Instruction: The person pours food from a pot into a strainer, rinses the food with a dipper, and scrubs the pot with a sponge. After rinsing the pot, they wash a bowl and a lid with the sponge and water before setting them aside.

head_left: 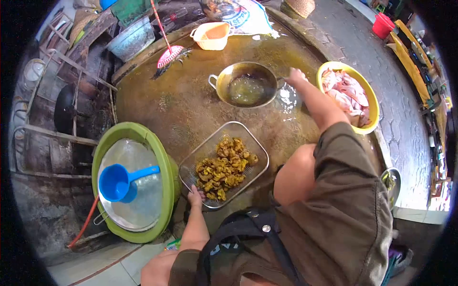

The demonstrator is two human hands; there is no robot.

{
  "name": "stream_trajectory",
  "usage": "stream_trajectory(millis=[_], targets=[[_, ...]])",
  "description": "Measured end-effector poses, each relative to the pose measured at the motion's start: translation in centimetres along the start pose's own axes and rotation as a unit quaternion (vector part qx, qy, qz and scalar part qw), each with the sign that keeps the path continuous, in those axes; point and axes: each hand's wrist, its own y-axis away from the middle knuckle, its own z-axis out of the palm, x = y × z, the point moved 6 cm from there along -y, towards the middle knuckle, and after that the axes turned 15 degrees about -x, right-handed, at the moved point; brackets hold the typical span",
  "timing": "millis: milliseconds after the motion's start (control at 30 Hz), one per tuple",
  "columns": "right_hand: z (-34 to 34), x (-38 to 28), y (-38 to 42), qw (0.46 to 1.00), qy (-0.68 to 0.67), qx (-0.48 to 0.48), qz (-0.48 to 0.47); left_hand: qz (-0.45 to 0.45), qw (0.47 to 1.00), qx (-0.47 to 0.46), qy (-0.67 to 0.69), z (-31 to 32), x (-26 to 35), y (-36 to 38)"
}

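My left hand (pixel 195 196) grips the near-left rim of a rectangular wire mesh basket (pixel 259 178). Yellow-brown, turmeric-coloured pieces (pixel 224 167) lie heaped inside it. Stretched out ahead, my right hand (pixel 296 77) is closed at the right handle of a metal wok (pixel 224 97). Some cloudy, bubbly liquid (pixel 246 90) covers the wok's bottom. Both the wok and the basket are over the wet brown floor (pixel 176 109). Beyond my right forearm is a yellow basin (pixel 375 102) with pale pink raw meat or fish (pixel 346 93) in it.
At left stands a green tub (pixel 165 176) of water with a blue dipper (pixel 114 183) in it. Ahead are a pink broom (pixel 170 56), an orange plastic basket (pixel 211 38) and a printed sack (pixel 250 19). A metal rack (pixel 57 133) lines the left wall; a red bucket (pixel 382 26) is far right.
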Motion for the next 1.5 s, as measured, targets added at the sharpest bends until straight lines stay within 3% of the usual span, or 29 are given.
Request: stream_trajectory(millis=[33, 100, 200, 233, 267, 333, 400, 467, 533, 600, 667, 733, 767, 867, 967, 1067, 1133, 1200, 1233, 1333, 1367, 1400, 1467, 1500], targets=[[1.1, 1.9, -2.4, 1.0, -0.01, 0.001, -0.006, -0.009, 1.0, -0.024, -0.001, -0.2, -0.3, -0.2], [4.8, 4.6, -7.2, 0.987, -0.158, 0.042, -0.002, -0.02, 0.998, -0.054, 0.008, -0.4, -0.6, -0.2], [7.1, 4.7, -9.9, 0.951, -0.301, 0.062, -0.038, -0.046, 0.997, -0.06, 0.01, 0.0, 0.4, 1.0], [8.0, 4.4, -10.3, 0.907, -0.417, 0.021, -0.045, -0.057, 0.996, -0.058, 0.026, 0.3, 0.8, 1.6], [8.5, 3.6, -11.7, 0.884, -0.462, 0.007, -0.063, -0.068, 0.995, -0.056, 0.042, 0.5, 1.0, 2.1], [8.8, 2.1, -10.6, 0.788, -0.603, -0.052, -0.116, -0.076, 0.993, -0.072, 0.057, 0.1, 0.0, 1.3], [9.1, 1.0, -11.8, 0.784, -0.611, -0.048, -0.097, -0.07, 0.991, -0.086, 0.072, -0.4, -0.8, 0.6], [7.6, -0.2, -11.5, 0.757, -0.633, 0.05, -0.155, -0.053, 0.996, -0.05, 0.043, -0.1, 0.0, 1.2], [5.3, -3.0, -8.8, 0.836, -0.518, 0.107, -0.144, -0.062, 0.995, -0.048, 0.059, -0.5, -0.8, 0.5], [4.2, -7.6, -8.1, 0.834, -0.446, 0.197, -0.258, -0.081, 0.992, -0.071, 0.06, -0.4, -0.7, 0.8], [2.4, -13.2, -2.1, 0.84, -0.37, 0.207, -0.338, -0.095, 0.99, -0.083, 0.057, -0.2, -1.0, 1.1], [2.6, -17.4, 2.0, 0.865, -0.3, 0.178, -0.359, -0.089, 0.987, -0.101, 0.091, 0.1, -0.9, 1.5], [2.8, -19.2, 3.5, 0.847, -0.271, 0.192, -0.416, -0.098, 0.986, -0.102, 0.093, 0.4, -0.3, 2.1], [2.7, -20.8, 8.6, 0.864, -0.182, 0.181, -0.432, -0.108, 0.98, -0.116, 0.118, 0.5, -0.8, 2.5], [3.5, -18.1, 5.1, 0.903, -0.261, 0.121, -0.32, -0.11, 0.976, -0.119, 0.143, 0.9, -0.9, 3.2], [3.6, -11.6, 0.8, 0.878, -0.332, 0.231, -0.258, -0.099, 0.976, -0.131, 0.141, 0.8, -1.3, 3.4], [3.1, -6.7, -0.4, 0.877, -0.343, 0.261, -0.212, -0.064, 0.976, -0.14, 0.155, 1.6, -0.9, 3.5], [3.0, -1.3, -1.0, 0.898, -0.353, 0.216, -0.15, -0.073, 0.974, -0.145, 0.158, 1.7, -1.6, 2.8], [2.3, 1.1, 0.7, 0.897, -0.314, 0.269, -0.157, -0.08, 0.963, -0.155, 0.208, 2.2, -1.9, 2.4], [4.7, 9.1, 0.9, 0.883, -0.399, 0.211, -0.128, -0.058, 0.916, -0.238, 0.317, 4.1, -1.2, -0.5], [5.8, 11.3, 1.7, 0.879, -0.437, 0.165, -0.098, -0.046, 0.934, -0.2, 0.294, 5.4, 1.1, -0.4], [6.9, 12.6, 3.3, 0.834, -0.528, 0.115, -0.113, -0.035, 0.949, -0.162, 0.268, 6.9, 3.5, -0.2], [8.9, 15.2, 4.9, 0.811, -0.565, 0.085, -0.123, -0.027, 0.948, -0.178, 0.262, 7.9, 5.3, -4.6], [9.8, 16.0, 5.7, 0.775, -0.615, 0.056, -0.134, -0.013, 0.946, -0.19, 0.262, 9.0, 7.4, -5.3]])
